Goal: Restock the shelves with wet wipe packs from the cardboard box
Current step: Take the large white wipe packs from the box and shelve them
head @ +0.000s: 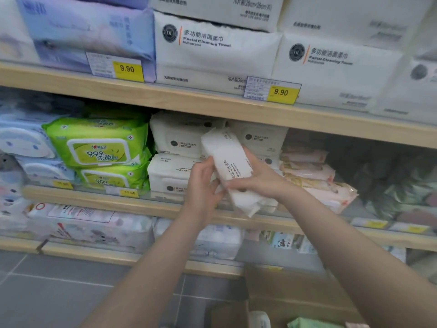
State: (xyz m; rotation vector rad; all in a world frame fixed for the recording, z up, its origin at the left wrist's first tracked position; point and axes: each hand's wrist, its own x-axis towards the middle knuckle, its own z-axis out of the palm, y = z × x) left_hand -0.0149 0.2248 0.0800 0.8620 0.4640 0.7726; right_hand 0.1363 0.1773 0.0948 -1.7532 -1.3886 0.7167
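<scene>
here the placing step looks to be in hand: a white wet wipe pack (230,162) is held up in front of the middle shelf (94,198), tilted, one end toward the shelf and the other toward the person. the right hand (257,176) wraps it from the right side and below, fingers curled round its lower half. the left hand (201,183) meets it from the left, thumb and fingers closed on its edge, so both hands grip the one pack.

the pack is not yet on the shelf. it hangs just before the stacked white packs (175,157) of what seems the same kind, though blur makes the print hard to match. the next move, as i judge it, calls for turning the pack flat, label forward, and sliding it onto or beside that stack without knocking the pink packs (314,176) just to the right.

the shelving is pale wood in tiers. green packs (99,143) and blue packs (28,143) sit left of the white stack; the top shelf carries large white facial towel packs (212,48) with yellow price tags (281,92). a lower shelf (94,253) holds more goods, above a grey tiled floor (59,292). the cardboard box (295,299) stands open near the person's feet, with a green pack (309,323) visible inside.
</scene>
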